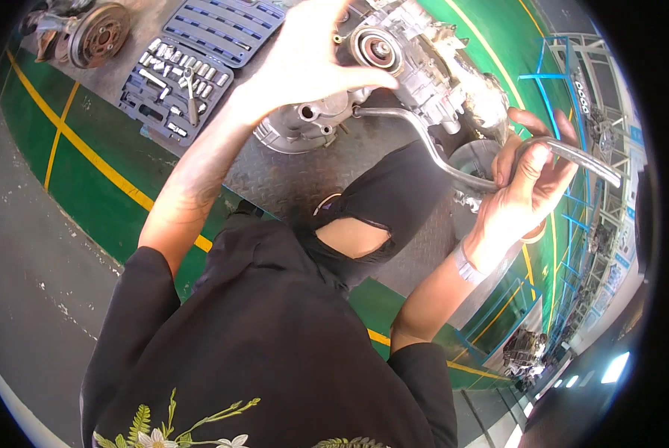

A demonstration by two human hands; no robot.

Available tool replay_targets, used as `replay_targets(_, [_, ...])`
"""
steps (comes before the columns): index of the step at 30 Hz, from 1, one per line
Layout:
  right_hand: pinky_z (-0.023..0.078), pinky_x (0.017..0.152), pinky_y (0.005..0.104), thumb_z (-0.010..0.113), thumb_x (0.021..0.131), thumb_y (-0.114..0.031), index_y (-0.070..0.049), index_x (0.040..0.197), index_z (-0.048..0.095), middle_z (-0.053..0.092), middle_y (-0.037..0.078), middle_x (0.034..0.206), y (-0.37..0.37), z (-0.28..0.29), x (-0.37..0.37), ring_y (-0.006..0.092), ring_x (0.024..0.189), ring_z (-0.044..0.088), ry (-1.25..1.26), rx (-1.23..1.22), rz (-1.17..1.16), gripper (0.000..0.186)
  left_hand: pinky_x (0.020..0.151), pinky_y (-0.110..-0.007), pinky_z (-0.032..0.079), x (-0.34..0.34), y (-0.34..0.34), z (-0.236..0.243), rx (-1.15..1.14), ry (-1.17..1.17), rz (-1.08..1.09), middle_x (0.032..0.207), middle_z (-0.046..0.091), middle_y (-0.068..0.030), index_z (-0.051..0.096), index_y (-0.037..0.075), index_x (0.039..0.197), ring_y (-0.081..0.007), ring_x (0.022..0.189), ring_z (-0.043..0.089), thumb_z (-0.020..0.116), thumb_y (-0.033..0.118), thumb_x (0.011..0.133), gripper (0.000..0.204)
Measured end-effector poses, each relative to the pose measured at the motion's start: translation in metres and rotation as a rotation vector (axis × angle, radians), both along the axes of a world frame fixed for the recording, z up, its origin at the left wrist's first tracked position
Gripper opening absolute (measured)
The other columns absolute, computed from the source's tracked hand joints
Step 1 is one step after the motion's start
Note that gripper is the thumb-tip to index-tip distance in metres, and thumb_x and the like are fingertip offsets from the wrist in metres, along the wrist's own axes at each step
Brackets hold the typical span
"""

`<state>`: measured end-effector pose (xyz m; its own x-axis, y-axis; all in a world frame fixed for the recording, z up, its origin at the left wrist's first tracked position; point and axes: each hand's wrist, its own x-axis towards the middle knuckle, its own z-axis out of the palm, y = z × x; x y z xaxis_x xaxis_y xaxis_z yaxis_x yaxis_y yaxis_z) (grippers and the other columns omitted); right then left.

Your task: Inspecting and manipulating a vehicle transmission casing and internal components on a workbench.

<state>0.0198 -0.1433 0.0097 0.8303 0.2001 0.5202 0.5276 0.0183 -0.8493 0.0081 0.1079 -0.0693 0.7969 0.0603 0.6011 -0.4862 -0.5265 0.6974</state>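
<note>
My right hand point(519, 196) is closed round a long bent metal tube point(431, 149), its thumb pressed along it. One end of the tube reaches left to beside a grey metal housing point(297, 123); the other curves out to the right past my fingers. Over the upper middle, my left hand point(304, 63) has its thumb stretched out, apart from the other fingers. That thumb lies next to the round bearing opening of a silver gearbox point(435, 86). Glare washes out the left hand, and its fingertips run past the picture's top edge.
Left of my left forearm lies a blue socket set case point(144, 123), opened, with sockets and a ratchet point(192, 97). A rusty brake drum point(99, 36) sits at the far left of the metal bench point(274, 179). Blue racks point(562, 75) stand beyond at the right.
</note>
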Motion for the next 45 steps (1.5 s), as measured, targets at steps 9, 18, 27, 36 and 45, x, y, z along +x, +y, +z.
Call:
replay_targets(9, [0.026,0.04,0.0166,0.056,0.099,-0.021,0.002,0.128,0.048,0.067,0.021,0.094,-0.001,-0.003,-0.005,0.0024,0.043,0.036,0.03,0.051,-0.029,0.037,0.107,-0.045,0.037,-0.032,0.02,-0.032,-0.779,0.023,-0.08,0.133,0.056,-0.0221,0.047,0.004,0.139,-0.0352,0.122,0.054,0.029,0.052,0.101,0.063])
replay_targets(18, [0.018,0.039,0.0239,0.051,0.101,-0.039,-0.01,0.071,0.042,0.027,-0.004,0.054,0.001,-0.016,-0.012,0.0046,0.043,0.021,0.438,0.244,-0.021,0.042,0.106,-0.041,0.032,-0.149,0.109,-0.029,-1.076,0.139,0.337,0.147,0.039,-0.0256,0.03,0.0,0.148,-0.0384,0.13,0.045,0.018,0.072,0.092,0.091])
replay_targets(27, [0.018,0.041,0.0244,0.051,0.1,-0.039,-0.012,0.069,0.038,0.025,-0.005,0.055,-0.089,0.065,-0.016,0.0067,0.046,0.024,0.363,0.347,0.119,0.043,0.11,-0.048,0.028,-0.181,0.122,-0.045,-1.488,0.158,0.015,0.153,0.025,-0.0287,0.022,0.004,0.153,-0.0445,0.137,0.034,0.029,0.078,0.087,0.1])
replay_targets(36, [0.019,0.041,0.0262,0.06,0.096,-0.039,-0.014,0.053,0.034,0.033,-0.007,0.049,-0.045,-0.116,-0.068,0.0061,0.043,0.031,0.622,-0.284,-0.631,0.057,0.113,-0.048,0.024,-0.192,0.134,-0.068,-1.758,0.32,-0.123,0.156,0.021,-0.0247,0.021,0.008,0.154,-0.0399,0.141,0.028,0.023,0.073,0.091,0.09])
replay_targets(45, [0.043,0.046,0.0415,0.073,0.081,-0.031,-0.006,0.062,0.054,0.057,0.015,0.056,-0.006,-0.3,-0.152,0.035,0.046,0.054,-0.033,-1.054,-0.303,0.037,0.112,-0.051,0.025,-0.184,0.141,-0.053,-1.891,0.353,-0.442,0.158,0.018,-0.0236,0.021,0.014,0.155,-0.0414,0.141,0.028,0.03,0.076,0.087,0.093])
